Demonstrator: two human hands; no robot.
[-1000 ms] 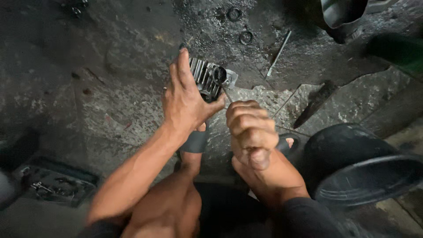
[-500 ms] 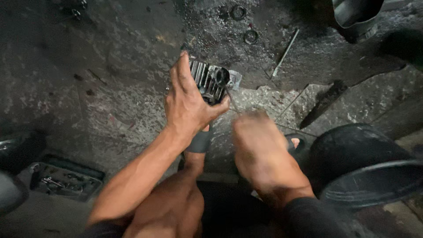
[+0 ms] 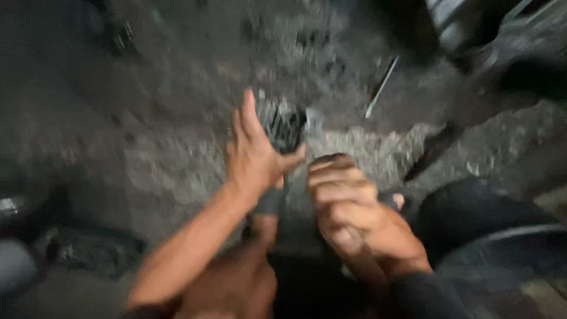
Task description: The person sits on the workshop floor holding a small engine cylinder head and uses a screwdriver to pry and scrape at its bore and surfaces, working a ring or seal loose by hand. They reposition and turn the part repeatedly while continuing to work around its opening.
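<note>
On the left of the rough, oil-stained floor (image 3: 147,153) lies a dark tray-like shape (image 3: 88,251), too blurred to make out. The left hand (image 3: 257,156) is near the middle of the floor, palm against a small dark finned metal part (image 3: 284,127), thumb hooked under it and fingers stretched upward, so it is steadying the part against the ground. The part looks stiff and fairly heavy for its size, probably greasy; its flat sides seem the surest hold. Just beside it, the right hand (image 3: 345,198) is clenched into a fist; what it grips cannot be told. Farther right lie a thin metal rod (image 3: 381,87) and a black rubber tyre (image 3: 490,236).
</note>
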